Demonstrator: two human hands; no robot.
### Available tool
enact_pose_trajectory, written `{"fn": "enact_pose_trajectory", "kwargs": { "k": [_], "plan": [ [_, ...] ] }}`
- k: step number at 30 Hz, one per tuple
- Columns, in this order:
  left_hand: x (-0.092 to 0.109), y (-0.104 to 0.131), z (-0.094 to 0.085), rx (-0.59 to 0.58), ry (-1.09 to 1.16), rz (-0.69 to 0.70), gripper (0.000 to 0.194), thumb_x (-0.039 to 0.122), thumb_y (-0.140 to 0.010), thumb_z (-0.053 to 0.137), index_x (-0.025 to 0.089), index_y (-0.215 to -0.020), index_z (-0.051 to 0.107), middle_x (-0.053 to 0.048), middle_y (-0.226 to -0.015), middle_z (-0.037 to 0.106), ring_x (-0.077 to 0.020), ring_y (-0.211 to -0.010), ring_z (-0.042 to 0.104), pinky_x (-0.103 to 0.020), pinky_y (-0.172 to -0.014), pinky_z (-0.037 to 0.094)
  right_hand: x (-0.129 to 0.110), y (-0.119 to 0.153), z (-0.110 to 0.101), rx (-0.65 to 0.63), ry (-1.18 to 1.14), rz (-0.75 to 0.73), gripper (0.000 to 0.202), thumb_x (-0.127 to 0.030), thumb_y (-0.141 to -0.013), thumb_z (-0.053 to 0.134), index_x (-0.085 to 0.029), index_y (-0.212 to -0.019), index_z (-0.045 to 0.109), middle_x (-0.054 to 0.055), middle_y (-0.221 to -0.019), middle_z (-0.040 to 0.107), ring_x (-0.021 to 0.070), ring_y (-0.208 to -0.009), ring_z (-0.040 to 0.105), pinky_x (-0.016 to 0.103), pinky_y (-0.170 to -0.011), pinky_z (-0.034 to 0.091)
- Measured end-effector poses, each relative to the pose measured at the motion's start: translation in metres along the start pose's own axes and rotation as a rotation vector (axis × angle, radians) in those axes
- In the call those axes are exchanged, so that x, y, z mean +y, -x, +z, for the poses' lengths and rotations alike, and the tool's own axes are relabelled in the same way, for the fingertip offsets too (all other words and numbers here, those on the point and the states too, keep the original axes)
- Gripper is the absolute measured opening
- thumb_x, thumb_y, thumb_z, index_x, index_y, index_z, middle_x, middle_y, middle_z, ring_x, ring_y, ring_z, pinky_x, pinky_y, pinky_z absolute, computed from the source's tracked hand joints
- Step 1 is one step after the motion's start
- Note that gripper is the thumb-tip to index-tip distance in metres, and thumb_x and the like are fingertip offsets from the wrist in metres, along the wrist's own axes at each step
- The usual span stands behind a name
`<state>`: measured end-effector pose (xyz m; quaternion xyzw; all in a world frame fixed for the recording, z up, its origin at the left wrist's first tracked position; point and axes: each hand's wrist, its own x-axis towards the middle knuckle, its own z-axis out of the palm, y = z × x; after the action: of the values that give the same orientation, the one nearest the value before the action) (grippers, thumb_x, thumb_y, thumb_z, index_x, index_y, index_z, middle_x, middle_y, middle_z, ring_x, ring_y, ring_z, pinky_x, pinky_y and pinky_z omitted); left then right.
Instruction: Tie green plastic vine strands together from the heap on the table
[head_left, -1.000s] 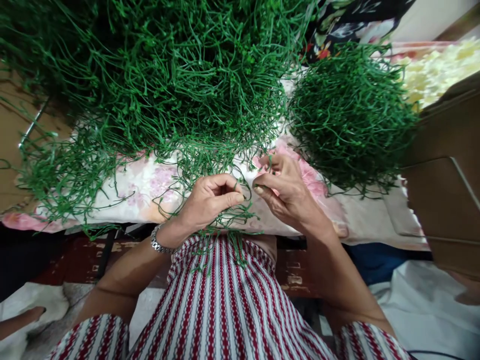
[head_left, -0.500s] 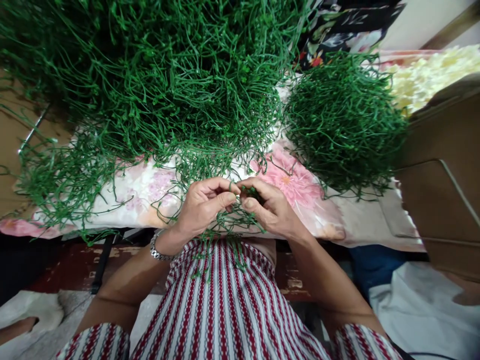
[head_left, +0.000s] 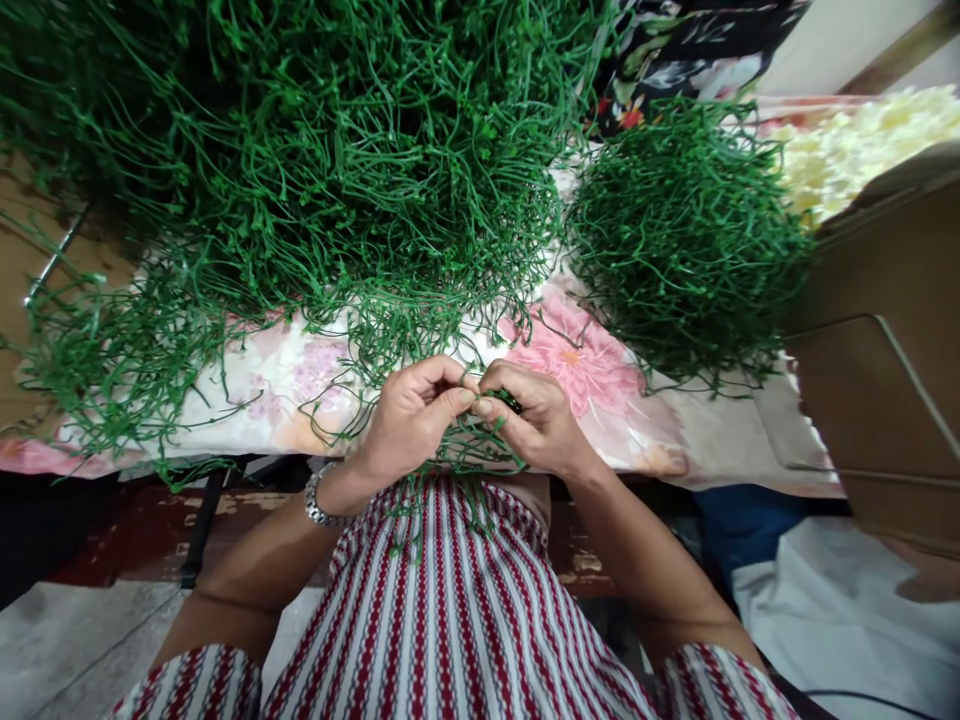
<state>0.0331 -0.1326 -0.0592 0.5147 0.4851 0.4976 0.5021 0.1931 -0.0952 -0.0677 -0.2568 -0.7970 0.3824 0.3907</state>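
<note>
Thin green plastic stems (head_left: pixel 469 447) hang between and below my hands at the table's front edge. My left hand (head_left: pixel 420 412), with a metal watch at its wrist, pinches a stem between thumb and forefinger. Touching it at the fingertips, my right hand (head_left: pixel 529 412) is closed around green stems, its thumb and forefinger pressed together. A large heap of green stems (head_left: pixel 360 150) lies beyond my hands. To its right sits a smaller green pile (head_left: pixel 686 245).
A floral cloth (head_left: pixel 577 360) covers the table. Cardboard (head_left: pixel 885 370) stands at the right, with pale yellow flowers (head_left: pixel 862 150) behind it. A black floral bag (head_left: pixel 690 60) is at the back. Loose stems (head_left: pixel 112 370) overhang the left front edge.
My right thumb and forefinger have closed together and moved slightly left, against my left fingertips. The view has shifted a little.
</note>
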Motion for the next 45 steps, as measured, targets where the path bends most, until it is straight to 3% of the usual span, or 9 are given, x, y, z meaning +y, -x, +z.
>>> {"fn": "enact_pose_trajectory", "kwargs": {
  "k": [6,10,15,18,22,26,30,37,45],
  "plan": [
    [0.013,-0.003,-0.009,-0.308,-0.479,0.238,0.017,0.008,-0.076,0.049,0.016,-0.061,0.044,0.005,-0.057,0.037,-0.0079,-0.054,0.036,-0.022,-0.054,0.028,-0.001,0.002,-0.01,-0.265,0.273,-0.179,0.016,-0.016,-0.085,0.045,-0.016,-0.069,0.047,-0.001,-0.064,0.043,0.01,-0.06,0.042,0.023,-0.056,0.032],
    [0.014,-0.007,-0.012,-0.309,-0.425,0.159,0.015,0.011,-0.076,0.049,0.016,-0.062,0.049,0.005,-0.056,0.04,-0.0076,-0.052,0.037,-0.021,-0.051,0.027,-0.001,-0.002,-0.025,-0.4,0.425,-0.186,0.018,-0.014,-0.085,0.043,-0.017,-0.068,0.047,-0.001,-0.063,0.045,0.0104,-0.058,0.041,0.024,-0.055,0.032],
    [0.008,-0.013,-0.01,-0.095,-0.144,0.022,0.012,0.019,-0.075,0.059,0.014,-0.064,0.056,0.003,-0.059,0.05,-0.0069,-0.055,0.042,-0.018,-0.051,0.032,0.0,-0.009,-0.033,-0.151,0.434,-0.127,0.013,-0.023,-0.088,0.048,-0.017,-0.077,0.052,0.003,-0.073,0.056,0.0152,-0.078,0.052,0.031,-0.077,0.038],
    [0.007,-0.013,-0.005,-0.025,-0.087,0.019,0.013,0.021,-0.074,0.062,0.014,-0.063,0.058,0.004,-0.055,0.049,-0.0054,-0.049,0.039,-0.017,-0.047,0.031,-0.002,-0.007,-0.021,0.006,0.235,0.084,0.016,-0.028,-0.09,0.044,-0.017,-0.08,0.051,-0.001,-0.064,0.049,0.0099,-0.06,0.047,0.023,-0.06,0.037],
    [0.008,-0.012,0.003,0.099,-0.122,0.066,0.011,0.021,-0.074,0.063,0.015,-0.065,0.061,0.004,-0.054,0.052,-0.0054,-0.048,0.041,-0.017,-0.045,0.033,-0.004,-0.003,-0.001,-0.042,-0.037,0.245,0.02,-0.036,-0.088,0.049,-0.017,-0.08,0.048,-0.005,-0.062,0.039,0.0061,-0.054,0.037,0.018,-0.049,0.031],
    [0.011,-0.01,0.007,0.134,-0.155,0.092,0.008,0.017,-0.074,0.061,0.015,-0.066,0.061,0.003,-0.059,0.058,-0.0053,-0.05,0.045,-0.016,-0.047,0.036,-0.005,0.001,0.006,-0.083,0.006,0.262,0.026,-0.034,-0.084,0.056,-0.017,-0.069,0.042,-0.006,-0.06,0.034,0.0051,-0.054,0.034,0.018,-0.049,0.028],
    [0.01,-0.006,0.005,0.089,-0.129,0.072,0.007,0.02,-0.076,0.06,0.015,-0.07,0.061,0.003,-0.062,0.056,-0.0056,-0.053,0.045,-0.016,-0.049,0.036,-0.008,0.003,0.003,-0.036,0.078,0.169,0.022,-0.029,-0.086,0.053,-0.016,-0.07,0.047,-0.006,-0.058,0.04,0.0048,-0.052,0.038,0.018,-0.051,0.031],
    [0.01,-0.005,-0.006,-0.214,0.149,-0.134,0.022,0.022,-0.068,0.069,0.016,-0.082,0.054,0.001,-0.075,0.053,-0.0075,-0.065,0.05,-0.017,-0.058,0.041,-0.01,0.007,-0.001,0.026,0.166,0.067,0.016,-0.028,-0.088,0.05,-0.015,-0.08,0.056,-0.001,-0.064,0.057,0.0065,-0.055,0.051,0.018,-0.052,0.037],
    [0.014,-0.009,-0.01,-0.249,-0.285,0.038,0.006,0.012,-0.071,0.061,0.015,-0.075,0.058,0.005,-0.06,0.047,-0.006,-0.055,0.042,-0.018,-0.052,0.033,-0.001,0.003,-0.009,-0.118,0.05,0.081,0.022,-0.03,-0.089,0.049,-0.015,-0.074,0.054,-0.003,-0.061,0.052,0.0054,-0.052,0.046,0.017,-0.052,0.035]
  ]
}}
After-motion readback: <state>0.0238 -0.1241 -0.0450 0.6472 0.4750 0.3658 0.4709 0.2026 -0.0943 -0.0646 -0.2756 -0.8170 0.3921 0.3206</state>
